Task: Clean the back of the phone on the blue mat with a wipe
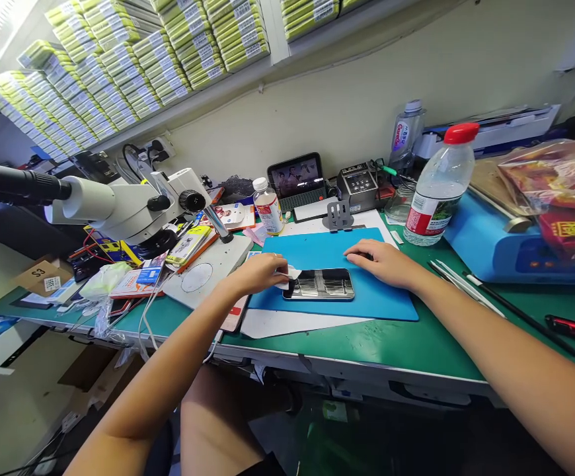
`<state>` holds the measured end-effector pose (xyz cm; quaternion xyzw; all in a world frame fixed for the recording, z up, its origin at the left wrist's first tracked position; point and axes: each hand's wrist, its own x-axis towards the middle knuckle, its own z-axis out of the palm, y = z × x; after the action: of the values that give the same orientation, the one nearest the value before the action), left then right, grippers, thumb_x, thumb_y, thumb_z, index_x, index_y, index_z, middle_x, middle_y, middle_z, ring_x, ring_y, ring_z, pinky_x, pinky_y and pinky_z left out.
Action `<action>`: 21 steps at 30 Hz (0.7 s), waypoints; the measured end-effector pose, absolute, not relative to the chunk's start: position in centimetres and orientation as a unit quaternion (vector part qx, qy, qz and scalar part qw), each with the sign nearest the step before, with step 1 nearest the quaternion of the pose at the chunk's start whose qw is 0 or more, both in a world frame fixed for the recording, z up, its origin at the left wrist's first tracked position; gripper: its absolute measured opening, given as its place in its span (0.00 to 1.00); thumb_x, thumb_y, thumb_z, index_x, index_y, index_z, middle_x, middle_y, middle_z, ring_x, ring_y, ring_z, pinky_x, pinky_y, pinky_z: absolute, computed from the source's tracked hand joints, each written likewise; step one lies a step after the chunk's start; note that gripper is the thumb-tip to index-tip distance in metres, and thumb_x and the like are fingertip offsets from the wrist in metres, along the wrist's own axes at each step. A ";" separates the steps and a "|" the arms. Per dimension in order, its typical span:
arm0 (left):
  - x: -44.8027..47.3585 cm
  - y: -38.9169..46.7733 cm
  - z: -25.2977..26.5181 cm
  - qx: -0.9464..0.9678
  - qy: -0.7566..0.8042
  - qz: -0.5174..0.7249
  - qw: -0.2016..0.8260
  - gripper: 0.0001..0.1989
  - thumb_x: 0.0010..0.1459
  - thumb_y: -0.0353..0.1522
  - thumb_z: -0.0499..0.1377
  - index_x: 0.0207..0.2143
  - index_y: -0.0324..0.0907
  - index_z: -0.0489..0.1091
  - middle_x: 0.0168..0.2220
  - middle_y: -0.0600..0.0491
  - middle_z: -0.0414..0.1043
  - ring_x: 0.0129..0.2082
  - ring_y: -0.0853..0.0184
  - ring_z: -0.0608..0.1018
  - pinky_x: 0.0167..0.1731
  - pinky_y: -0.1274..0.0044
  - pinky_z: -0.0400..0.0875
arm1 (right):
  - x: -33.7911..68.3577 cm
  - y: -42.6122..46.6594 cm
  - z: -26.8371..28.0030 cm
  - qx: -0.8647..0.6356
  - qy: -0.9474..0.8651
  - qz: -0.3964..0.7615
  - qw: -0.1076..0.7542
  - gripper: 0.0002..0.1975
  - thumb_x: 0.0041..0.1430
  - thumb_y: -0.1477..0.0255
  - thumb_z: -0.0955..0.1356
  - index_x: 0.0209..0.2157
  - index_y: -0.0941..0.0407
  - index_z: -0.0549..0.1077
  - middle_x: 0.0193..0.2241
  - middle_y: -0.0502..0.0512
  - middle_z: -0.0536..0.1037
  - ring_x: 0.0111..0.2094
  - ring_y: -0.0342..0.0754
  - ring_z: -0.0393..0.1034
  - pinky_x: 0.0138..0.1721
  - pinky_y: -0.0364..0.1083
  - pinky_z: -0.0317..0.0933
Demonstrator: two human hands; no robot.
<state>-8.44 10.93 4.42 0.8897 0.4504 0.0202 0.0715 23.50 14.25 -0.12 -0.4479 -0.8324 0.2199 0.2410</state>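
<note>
A smartphone (320, 284) with a dark glossy screen lies flat on a blue mat (386, 304). My left hand (262, 272) is closed on a crumpled white wipe (292, 273), which touches the phone's left end. On the mat beyond the phone's right end rests my right hand (379, 262), fingers stretched forward and holding nothing. Under the mat's left corner, a second phone (234, 316) with a pale reddish face sticks out near the table's front edge.
At left a microscope (119, 205) overhangs cluttered boxes. Behind the mat stand a small bottle (268, 208), a propped playing screen (297, 178) and a grey phone stand (340, 215). To the right are a red-capped bottle (436, 192), a blue machine (486, 238) and thin rods (466, 287).
</note>
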 end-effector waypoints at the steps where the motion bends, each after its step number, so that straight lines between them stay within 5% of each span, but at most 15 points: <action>1: -8.4 10.8 4.3 0.890 0.449 0.024 0.071 0.03 0.62 0.32 0.62 0.34 0.43 0.75 0.37 0.52 0.76 0.38 0.63 0.77 0.35 0.75 0.67 | 23.5 14.3 -0.2 -0.447 -0.833 0.218 0.242 0.22 0.62 0.54 0.61 0.42 0.52 0.80 0.43 0.60 0.81 0.46 0.61 0.73 0.49 0.58 0.66; 21: -7.9 9.8 3.3 0.882 0.467 0.038 0.047 0.04 0.65 0.30 0.59 0.36 0.42 0.74 0.38 0.50 0.77 0.41 0.61 0.78 0.40 0.74 0.70 | 23.4 14.2 0.0 -0.449 -0.832 0.221 0.240 0.22 0.62 0.54 0.61 0.41 0.52 0.80 0.43 0.60 0.81 0.46 0.60 0.73 0.49 0.57 0.66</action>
<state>-7.85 9.81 3.31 0.8822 0.4670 0.0375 0.0469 23.40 14.24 -0.02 -0.4492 -0.8317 0.2213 0.2396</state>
